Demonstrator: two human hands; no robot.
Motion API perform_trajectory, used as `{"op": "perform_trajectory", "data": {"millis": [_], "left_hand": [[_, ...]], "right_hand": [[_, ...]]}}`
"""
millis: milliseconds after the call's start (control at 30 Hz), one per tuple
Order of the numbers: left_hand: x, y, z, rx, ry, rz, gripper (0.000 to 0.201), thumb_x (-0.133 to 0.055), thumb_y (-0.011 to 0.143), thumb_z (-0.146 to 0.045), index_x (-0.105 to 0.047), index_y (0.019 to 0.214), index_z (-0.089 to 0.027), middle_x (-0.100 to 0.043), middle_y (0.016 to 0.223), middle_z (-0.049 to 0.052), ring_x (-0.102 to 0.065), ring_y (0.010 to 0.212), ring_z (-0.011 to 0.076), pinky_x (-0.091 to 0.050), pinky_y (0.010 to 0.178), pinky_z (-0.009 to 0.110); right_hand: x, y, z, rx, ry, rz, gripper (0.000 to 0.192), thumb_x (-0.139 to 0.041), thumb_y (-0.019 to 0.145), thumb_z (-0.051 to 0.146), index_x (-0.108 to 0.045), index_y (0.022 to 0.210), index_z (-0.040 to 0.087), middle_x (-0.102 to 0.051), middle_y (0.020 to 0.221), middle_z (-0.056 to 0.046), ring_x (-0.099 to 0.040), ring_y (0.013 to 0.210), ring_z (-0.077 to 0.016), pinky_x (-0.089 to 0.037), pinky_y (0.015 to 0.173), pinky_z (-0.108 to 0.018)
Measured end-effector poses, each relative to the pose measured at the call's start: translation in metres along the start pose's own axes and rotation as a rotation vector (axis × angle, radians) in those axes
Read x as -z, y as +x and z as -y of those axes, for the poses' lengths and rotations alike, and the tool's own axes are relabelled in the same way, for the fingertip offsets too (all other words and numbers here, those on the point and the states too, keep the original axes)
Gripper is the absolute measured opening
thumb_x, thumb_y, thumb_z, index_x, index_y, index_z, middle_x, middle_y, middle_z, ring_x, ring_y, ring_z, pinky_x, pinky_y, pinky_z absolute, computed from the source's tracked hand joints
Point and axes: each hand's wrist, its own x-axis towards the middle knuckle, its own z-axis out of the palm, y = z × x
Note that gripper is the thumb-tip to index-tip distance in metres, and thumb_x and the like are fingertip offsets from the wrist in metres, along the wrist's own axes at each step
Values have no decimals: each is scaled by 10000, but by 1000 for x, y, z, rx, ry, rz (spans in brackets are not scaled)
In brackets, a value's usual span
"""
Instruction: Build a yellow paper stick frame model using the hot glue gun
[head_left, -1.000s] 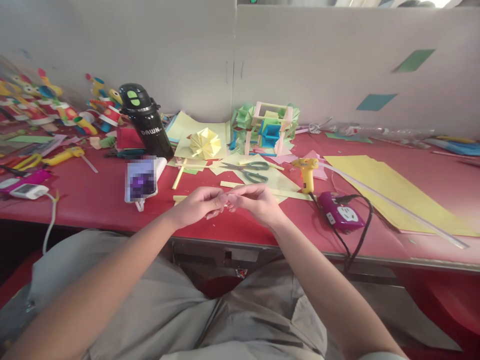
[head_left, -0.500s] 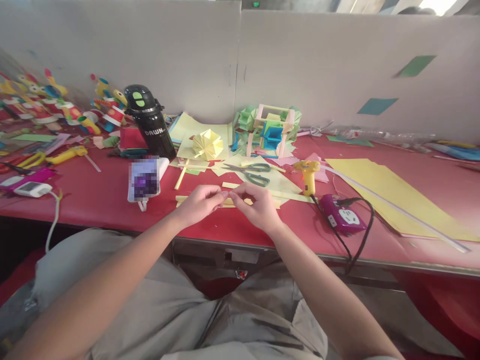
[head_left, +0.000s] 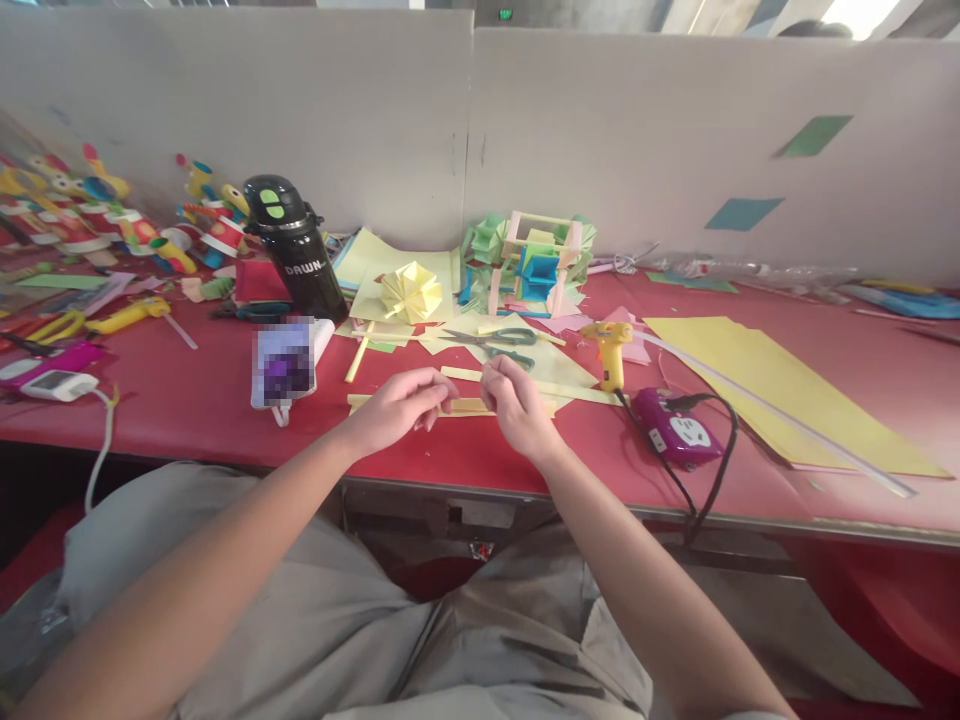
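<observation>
Your hands are just apart near the table's (head_left: 187,410) front edge, left fingers (head_left: 439,395) curled loosely, right fingertips drawn together; you can't tell whether either hand (head_left: 411,408) pinches anything. The yellow paper strips (head_left: 469,408) lie around and beyond them, along that edge. Your right forearm could snag the cord (head_left: 724,490) looping over the front edge and drag the glue gun (head_left: 611,355) over. Reaching forward carelessly, you could knock the scissors (head_left: 514,338) beyond your right hand (head_left: 517,402). Toward the back edge, the bottle (head_left: 304,270) is lidded, contents hidden; the open paper frame (head_left: 493,296) has blue folded paper (head_left: 538,278) between its posts.
</observation>
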Motion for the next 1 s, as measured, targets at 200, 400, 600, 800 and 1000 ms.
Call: {"op": "perform_trajectory", "data": {"millis": [200,400,600,800,1000], "left_hand": [[9,-1,3,-97,212,-148,386,-367,998,-447,-457,725,-189,-482,658,-20,-489,599,113,-407,619,256],[45,-2,6,-70,584,-136,349,-456,950,-480,-601,829,-186,-651,820,40,-574,746,167,-446,697,284],[60,2,10,-23,821,-31,275,-526,907,-407,-680,1055,-233,-686,1133,58,-626,1033,230,-479,882,352],[62,8,12,27,844,69,288,-521,898,-409,-709,1040,-244,-706,1131,44,-653,1019,229,-487,897,342],[66,10,12,57,857,71,307,-495,903,-402,-713,1050,-245,-714,1142,46,-655,1035,232,-488,894,339]], "right_hand": [[18,2,-4,-88,-165,-86,463,-518,925,477,-348,580,219,-321,502,55,-293,480,-91,-236,462,-261],[55,6,-9,52,-395,-24,236,-619,859,390,-697,937,181,-704,922,-78,-628,781,-179,-476,655,-298],[74,15,5,-18,-696,341,196,-613,867,341,-748,933,216,-737,996,-65,-657,880,-205,-503,749,-328],[69,26,8,-29,-822,521,166,-616,859,245,-752,955,236,-742,1045,-36,-671,908,-190,-508,783,-297],[68,34,9,-100,-859,574,161,-601,865,211,-752,917,224,-750,965,-22,-655,809,-162,-498,701,-263]]}}
